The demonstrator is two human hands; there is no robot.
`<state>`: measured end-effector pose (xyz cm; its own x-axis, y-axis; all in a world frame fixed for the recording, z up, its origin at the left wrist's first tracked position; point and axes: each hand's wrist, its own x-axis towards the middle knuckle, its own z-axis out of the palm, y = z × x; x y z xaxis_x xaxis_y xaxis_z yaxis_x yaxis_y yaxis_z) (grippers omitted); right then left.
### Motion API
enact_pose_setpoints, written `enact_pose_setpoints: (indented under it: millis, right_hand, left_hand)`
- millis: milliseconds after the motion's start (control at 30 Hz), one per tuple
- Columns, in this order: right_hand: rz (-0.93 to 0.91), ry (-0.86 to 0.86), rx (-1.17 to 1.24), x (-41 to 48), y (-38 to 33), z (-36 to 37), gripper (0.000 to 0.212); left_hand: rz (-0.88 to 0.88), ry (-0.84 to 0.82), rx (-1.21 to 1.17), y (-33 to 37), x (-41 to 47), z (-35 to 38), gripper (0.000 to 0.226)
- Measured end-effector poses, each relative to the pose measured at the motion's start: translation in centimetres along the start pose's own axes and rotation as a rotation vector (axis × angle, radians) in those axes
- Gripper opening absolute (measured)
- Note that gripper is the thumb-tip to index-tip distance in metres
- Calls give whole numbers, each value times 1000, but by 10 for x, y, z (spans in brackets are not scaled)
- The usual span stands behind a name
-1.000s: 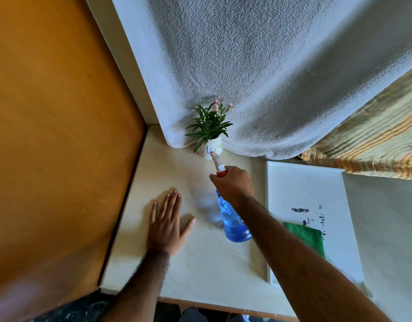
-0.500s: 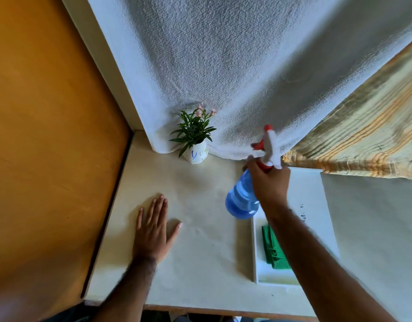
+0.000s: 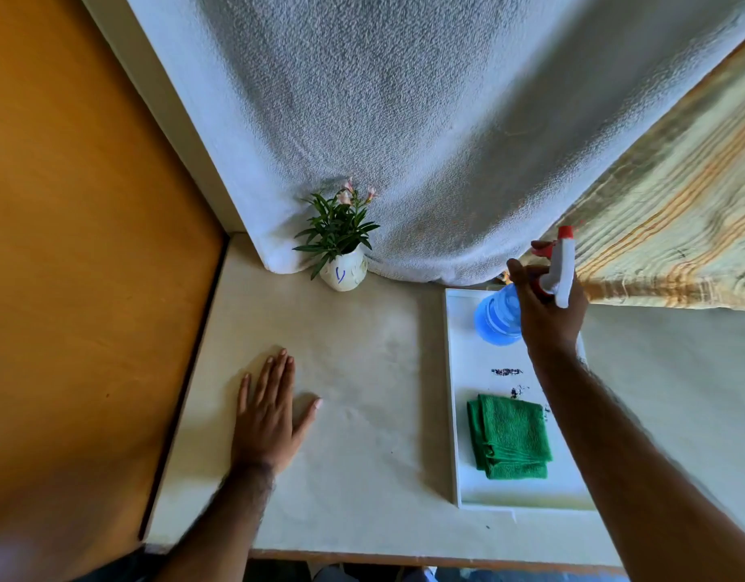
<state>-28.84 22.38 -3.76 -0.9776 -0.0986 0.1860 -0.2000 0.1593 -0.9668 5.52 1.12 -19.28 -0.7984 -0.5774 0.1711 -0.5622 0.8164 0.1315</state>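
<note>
**Bottle in the air, cloth not used yet**

You held the spray bottle (image 3: pixel 494 321) in your right hand (image 3: pixel 549 312), with your fingers wrapped tight round its neck. It hung tipped in the air over the far end of the white tray (image 3: pixel 526 495), on the right. Your left hand (image 3: pixel 265 417) lay flat on the table (image 3: pixel 362 476), fingers straight, holding nothing. The green cloth (image 3: pixel 509 438) sat folded on the near part of the tray, with no hand on it. I think the spraying was about done. Putting the bottle down and wiping the table looked like the jobs left.
</note>
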Motion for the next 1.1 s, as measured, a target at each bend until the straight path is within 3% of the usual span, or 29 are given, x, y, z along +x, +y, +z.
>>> enact_pose_setpoints:
  millis: [67, 167, 500, 567, 700, 800, 900, 1100]
  right_hand:
    - [40, -6, -1, -1, 6, -1, 24]
    - [52, 7, -22, -6, 13, -5, 23]
    - [160, -135, -178, -6, 20, -19, 71]
    - [126, -192, -250, -17, 23, -29, 69]
    - [-17, -182, -409, -76, 44, -73, 85]
    - [-207, -450, -657, -127, 64, -117, 82]
    - [-411, -769, -823, -154, 82, -143, 93]
    - [-456, -907, -987, -143, 84, -142, 87]
  left_hand:
    - [-3, -10, -4, 0, 0, 0, 84]
    - [-14, -30, -10, 0, 0, 1, 85]
    - [-11, -56, -38, -4, 0, 5, 86]
    - [-17, -56, -41, -3, 0, 5, 86]
    - [-29, -47, -44, -2, 1, 3, 84]
    - [-32, -49, -43, -1, 1, 3, 85]
    - [-26, -30, -36, -1, 0, 3, 83]
    - [-18, 5, -28, 0, -1, 3, 83]
